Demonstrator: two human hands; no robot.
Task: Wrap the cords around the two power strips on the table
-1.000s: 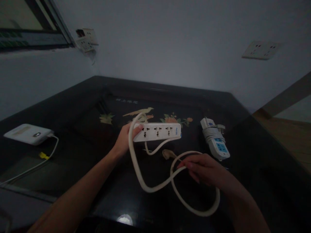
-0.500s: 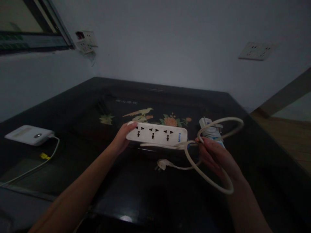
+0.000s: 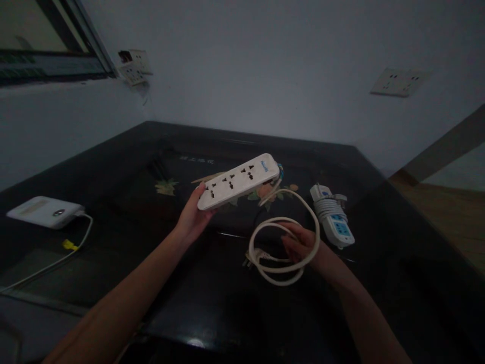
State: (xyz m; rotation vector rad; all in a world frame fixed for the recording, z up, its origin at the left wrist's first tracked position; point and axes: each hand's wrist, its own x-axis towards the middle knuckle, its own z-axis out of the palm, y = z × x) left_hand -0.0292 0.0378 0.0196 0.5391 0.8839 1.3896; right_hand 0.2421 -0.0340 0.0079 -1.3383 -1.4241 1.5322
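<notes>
My left hand (image 3: pixel 193 217) grips the near end of a white power strip (image 3: pixel 238 180) and holds it tilted up above the black table (image 3: pixel 113 167). Its white cord (image 3: pixel 299 202) runs down from the far end into a coil of loops around my right hand (image 3: pixel 301 247). That hand's fingers are curled on the coil. The cord's plug (image 3: pixel 250 259) hangs at the coil's left side, close to the tabletop.
A second, smaller power strip (image 3: pixel 333 220) with its cord wound around it lies on the table to the right. A white box (image 3: pixel 43 211) with a cable lies at the far left. Wall sockets (image 3: pixel 399 81) sit on the walls behind.
The left hand has lifted and tilted the strip's far end upward. The right hand has moved down and left, and the cord is now gathered into tighter loops around it.
</notes>
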